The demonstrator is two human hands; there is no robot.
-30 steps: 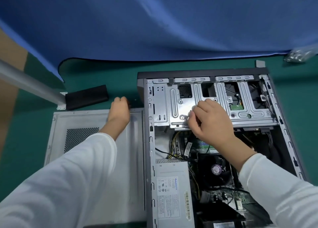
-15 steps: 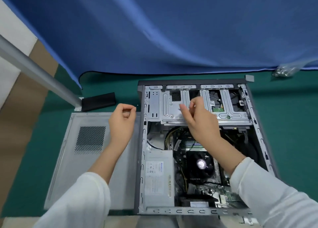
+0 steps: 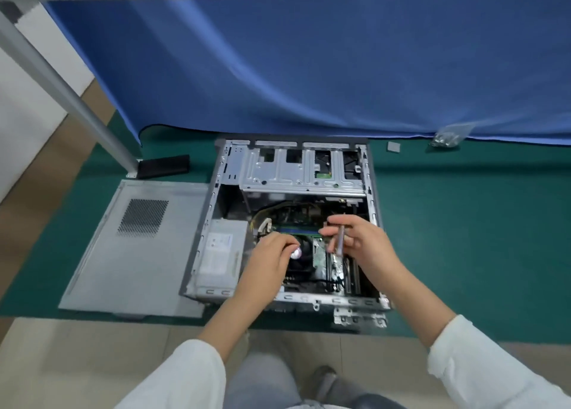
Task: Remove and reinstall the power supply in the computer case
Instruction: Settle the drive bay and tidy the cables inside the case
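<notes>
Green matting (image 3: 463, 238) is covering the floor under a draped blue cloth (image 3: 309, 69), and the open computer case (image 3: 372, 192) is lying on it on its side. Its removed side panel (image 3: 129, 254) is lying flat just to the left, touching the case's edge, with a black strip (image 3: 163, 166) near the foot of a slanting metal post (image 3: 61, 84). A small bag of what looks like hardware (image 3: 445, 137) is sitting well off to the far right, at the hem of the cloth.

Inside the case, the power supply (image 3: 219, 254) is sitting in the near-left corner — label up, seated against the left wall. The drive cage (image 3: 293, 174) is spanning the far end.

The left hand (image 3: 272, 254) is reaching down over the fan area beside the power supply, fingers curled; whether it is gripping anything cannot be told. The right hand (image 3: 355, 238) is hovering above the motherboard — its fingers are pinching a slim rod-like tool (image 3: 340, 238), blurred, roughly upright. White sleeves are covering both forearms.
</notes>
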